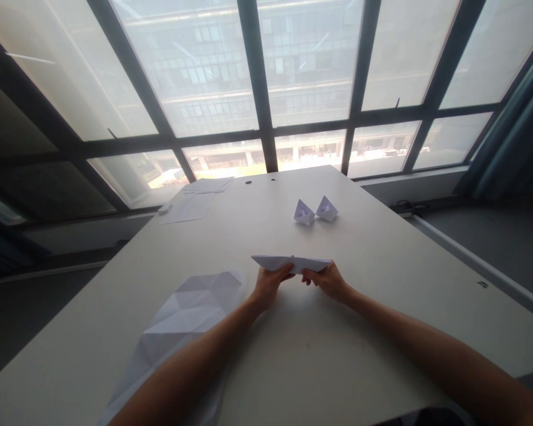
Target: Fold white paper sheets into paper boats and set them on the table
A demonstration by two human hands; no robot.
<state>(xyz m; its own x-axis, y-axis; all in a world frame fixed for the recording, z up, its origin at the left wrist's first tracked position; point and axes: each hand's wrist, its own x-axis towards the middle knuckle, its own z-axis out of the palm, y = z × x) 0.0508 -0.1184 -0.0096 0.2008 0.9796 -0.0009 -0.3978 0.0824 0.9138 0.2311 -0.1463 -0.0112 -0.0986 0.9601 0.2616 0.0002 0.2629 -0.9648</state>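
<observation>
A folded white paper boat (292, 262), long and pointed at both ends, is held just above the table between my two hands. My left hand (270, 280) grips its left half, thumb along the near side. On the right half, my right hand (327, 279) is closed with its thumb on the near side and curled fingers below. Both hands' far fingers are partly hidden by the paper. Beyond them stand two folded paper boats, a left one (304, 213) and a right one (326, 209), side by side with raised points.
A large creased sheet of paper (190, 313) lies left, partly under my left forearm. Flat paper sheets (186, 207) rest at the far left of the white table (373, 343). Windows (311, 65) rise behind the table, and a curtain (506, 130) hangs at right.
</observation>
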